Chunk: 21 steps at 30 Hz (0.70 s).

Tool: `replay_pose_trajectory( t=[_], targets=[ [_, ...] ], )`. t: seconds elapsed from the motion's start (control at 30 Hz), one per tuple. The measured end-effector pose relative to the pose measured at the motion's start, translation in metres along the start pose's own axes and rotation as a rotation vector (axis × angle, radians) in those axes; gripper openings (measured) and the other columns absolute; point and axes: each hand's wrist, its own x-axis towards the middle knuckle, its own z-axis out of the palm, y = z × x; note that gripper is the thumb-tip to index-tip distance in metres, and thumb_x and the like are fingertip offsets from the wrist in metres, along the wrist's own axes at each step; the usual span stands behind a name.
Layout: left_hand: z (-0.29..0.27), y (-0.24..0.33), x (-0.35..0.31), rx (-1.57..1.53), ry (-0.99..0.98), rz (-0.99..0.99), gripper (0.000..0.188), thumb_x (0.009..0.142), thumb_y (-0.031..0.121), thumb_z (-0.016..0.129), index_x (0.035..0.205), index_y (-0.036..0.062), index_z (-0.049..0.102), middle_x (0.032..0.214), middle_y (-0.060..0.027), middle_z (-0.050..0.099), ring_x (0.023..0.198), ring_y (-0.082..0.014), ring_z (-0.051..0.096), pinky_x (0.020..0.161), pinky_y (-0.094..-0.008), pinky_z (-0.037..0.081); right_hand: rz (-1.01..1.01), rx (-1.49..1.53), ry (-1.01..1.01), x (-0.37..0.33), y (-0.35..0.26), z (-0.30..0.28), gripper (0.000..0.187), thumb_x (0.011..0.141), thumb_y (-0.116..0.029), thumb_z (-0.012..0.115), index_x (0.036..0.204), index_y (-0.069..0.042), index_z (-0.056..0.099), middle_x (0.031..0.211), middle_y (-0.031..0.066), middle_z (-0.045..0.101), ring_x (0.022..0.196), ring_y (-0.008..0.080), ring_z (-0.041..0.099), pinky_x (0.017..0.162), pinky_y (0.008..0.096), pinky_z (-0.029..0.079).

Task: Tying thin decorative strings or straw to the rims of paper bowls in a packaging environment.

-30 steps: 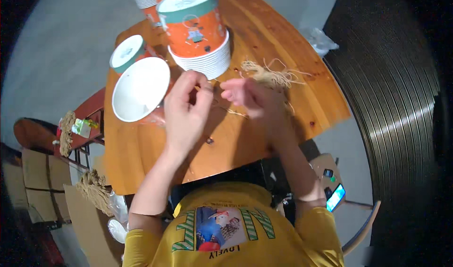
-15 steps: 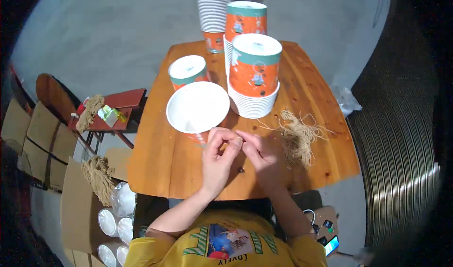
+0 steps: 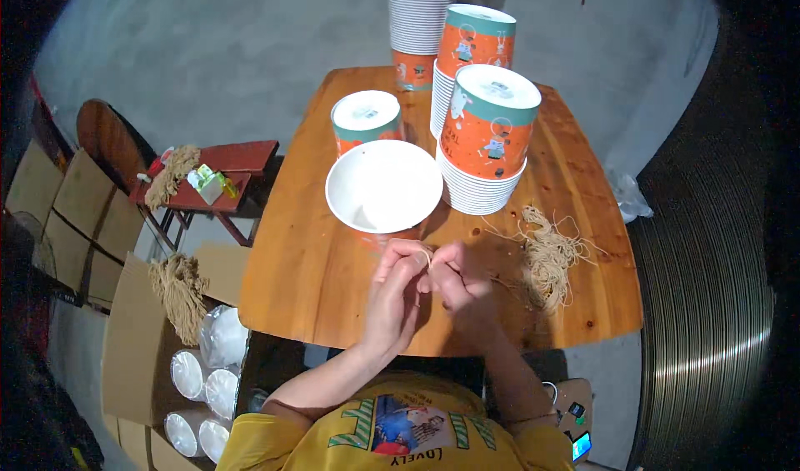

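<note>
My left hand (image 3: 392,292) and my right hand (image 3: 460,281) meet over the near middle of the wooden table. Both are closed in a pinch, thumbs against fingers, on a thin tan piece of twine (image 3: 429,256) that shows as a small curve between them. Just beyond them stands a paper bucket (image 3: 383,188), its white inside facing up and its orange side partly hidden by my hands. To the right of my right hand lies a tangled pile of twine (image 3: 550,263), with loose ends spread out.
Upside-down orange and green paper buckets (image 3: 492,142) stand stacked at the right, another bucket (image 3: 367,113) at the left, and a tall white stack (image 3: 422,13) behind. Left of the table are a red bench (image 3: 242,156) and a cardboard box (image 3: 137,354) with wrapped white buckets and a twine bundle (image 3: 179,296).
The view has shifted, so the table and buckets sit farther right in the picture. My fingertips have drawn closer together, and a curve of twine now shows between them.
</note>
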Motion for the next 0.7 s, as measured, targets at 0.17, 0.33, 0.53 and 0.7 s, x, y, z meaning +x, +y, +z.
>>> replay_pose_trajectory(
  t=[0.17, 0.33, 0.53, 0.7],
  targets=[
    [-0.009, 0.001, 0.002, -0.018, 0.011, -0.053, 0.002, 0.089, 0.007, 0.051, 0.089, 0.0061, 0.052, 0.082, -0.0015, 0.054, 0.070, -0.0076, 0.046, 0.068, -0.0215, 0.039, 0.029, -0.023, 0.087, 0.003, -0.006, 0.006, 0.007, 0.088, -0.005, 0.051, 0.081, -0.006, 0.051, 0.069, -0.0028, 0.049, 0.062, 0.0043, 0.043, 0.055, 0.0210, 0.035],
    [-0.016, 0.002, 0.005, -0.077, -0.025, -0.078, 0.005, 0.086, 0.012, 0.053, 0.087, 0.0082, 0.050, 0.087, -0.0040, 0.053, 0.083, -0.0138, 0.050, 0.077, -0.0278, 0.042, -0.044, -0.037, 0.154, 0.007, -0.004, 0.008, 0.006, 0.085, -0.006, 0.056, 0.080, -0.004, 0.055, 0.071, -0.0029, 0.051, 0.064, 0.0052, 0.046, 0.058, 0.0216, 0.037],
    [-0.020, 0.002, 0.008, -0.479, -0.042, -0.212, 0.003, 0.087, 0.007, 0.052, 0.090, 0.0080, 0.052, 0.094, -0.0031, 0.055, 0.088, -0.0150, 0.052, 0.087, -0.0298, 0.042, -0.001, -0.230, 0.105, 0.009, -0.003, 0.011, 0.008, 0.086, -0.007, 0.056, 0.080, -0.002, 0.059, 0.071, -0.0009, 0.057, 0.064, 0.0061, 0.049, 0.058, 0.0222, 0.040],
    [-0.027, 0.009, 0.013, -0.404, -0.083, -0.120, 0.006, 0.088, 0.010, 0.055, 0.092, 0.0060, 0.054, 0.094, -0.0039, 0.055, 0.091, -0.0150, 0.053, 0.088, -0.0308, 0.042, 0.024, -0.226, 0.096, 0.008, -0.007, 0.011, 0.012, 0.088, -0.010, 0.054, 0.080, -0.002, 0.059, 0.073, 0.0014, 0.060, 0.068, 0.0075, 0.052, 0.062, 0.0237, 0.042]
  ],
)
